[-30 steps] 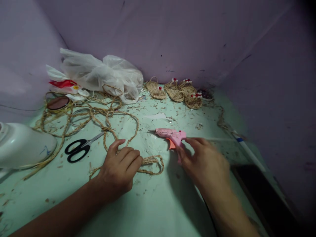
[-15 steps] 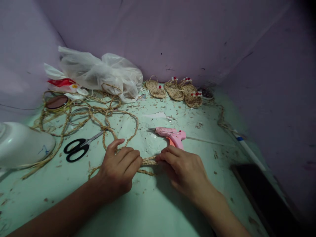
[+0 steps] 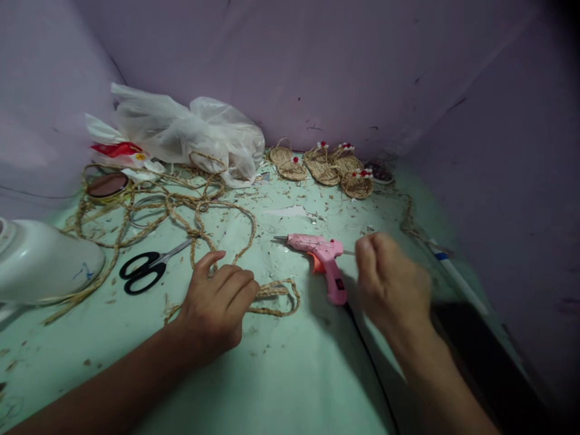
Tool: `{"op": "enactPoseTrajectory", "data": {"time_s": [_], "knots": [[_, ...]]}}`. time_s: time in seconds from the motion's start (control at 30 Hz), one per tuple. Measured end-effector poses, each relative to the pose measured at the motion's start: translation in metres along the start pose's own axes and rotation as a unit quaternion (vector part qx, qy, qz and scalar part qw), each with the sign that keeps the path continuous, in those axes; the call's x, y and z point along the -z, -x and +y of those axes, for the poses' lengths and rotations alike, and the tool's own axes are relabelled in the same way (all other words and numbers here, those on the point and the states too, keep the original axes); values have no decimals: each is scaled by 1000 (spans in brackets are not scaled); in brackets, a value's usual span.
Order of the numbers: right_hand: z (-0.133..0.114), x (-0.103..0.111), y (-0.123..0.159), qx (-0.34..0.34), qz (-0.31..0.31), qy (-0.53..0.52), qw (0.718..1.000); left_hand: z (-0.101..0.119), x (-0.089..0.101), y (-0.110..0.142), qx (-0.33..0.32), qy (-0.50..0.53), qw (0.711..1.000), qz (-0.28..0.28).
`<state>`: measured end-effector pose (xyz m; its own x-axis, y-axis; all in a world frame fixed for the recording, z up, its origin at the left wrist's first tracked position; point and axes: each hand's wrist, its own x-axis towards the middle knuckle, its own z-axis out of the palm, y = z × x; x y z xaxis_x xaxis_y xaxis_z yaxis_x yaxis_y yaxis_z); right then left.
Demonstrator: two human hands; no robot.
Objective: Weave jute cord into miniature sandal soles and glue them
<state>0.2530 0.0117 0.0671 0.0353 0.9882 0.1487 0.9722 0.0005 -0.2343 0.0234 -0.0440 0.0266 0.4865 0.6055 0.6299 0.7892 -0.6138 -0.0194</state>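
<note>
My left hand (image 3: 220, 302) is closed on a thin braided straw cord (image 3: 278, 313), pressing it near the table. The cord's folded loop sticks out to the right of those fingers; the part beneath them is hidden. Raised right of the pink glue gun (image 3: 317, 244) is my right hand (image 3: 392, 281), blurred, its fingers curled. Whether it holds anything is hidden. The gun lies on its side, nozzle to the left, and its clear glue stick (image 3: 348, 252) runs behind this hand. Black-handled scissors (image 3: 149, 269) lie left of my left hand.
Loose braided cord (image 3: 181, 220) sprawls across the left. Behind it are plastic bags (image 3: 194, 133). Several small woven straw slippers with beads (image 3: 321, 166) line the back wall. A white bottle (image 3: 49, 260) lies left, a dark flat object (image 3: 480, 356) right. The gun's black cable (image 3: 369, 356) trails forward.
My right hand has let go of the cord and moved right and up, past the glue gun, uncovering the gun's handle and the cord's loop. My left hand stays on the cord.
</note>
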Motion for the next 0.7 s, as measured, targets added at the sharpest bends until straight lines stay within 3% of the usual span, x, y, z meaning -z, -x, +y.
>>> {"op": "enactPoseTrajectory", "data": {"time_s": [0.07, 0.13, 0.3, 0.43, 0.7], "knots": [[13, 7, -13, -102, -8, 23, 994, -1, -1, 0, 3, 7, 1000, -2], [20, 10, -18, -151, -50, 19, 987, -1, -2, 0, 10, 12, 1000, -9], [7, -1, -7, -114, -182, -9, 977, 1, -5, 2, 19, 24, 999, -20], [-5, -13, -3, -106, -202, -128, 965, 0, -7, 4, 17, 26, 999, -22], [-3, -13, -2, -201, -269, -410, 848, -2, -6, 6, -1, 41, 999, -34]]}}
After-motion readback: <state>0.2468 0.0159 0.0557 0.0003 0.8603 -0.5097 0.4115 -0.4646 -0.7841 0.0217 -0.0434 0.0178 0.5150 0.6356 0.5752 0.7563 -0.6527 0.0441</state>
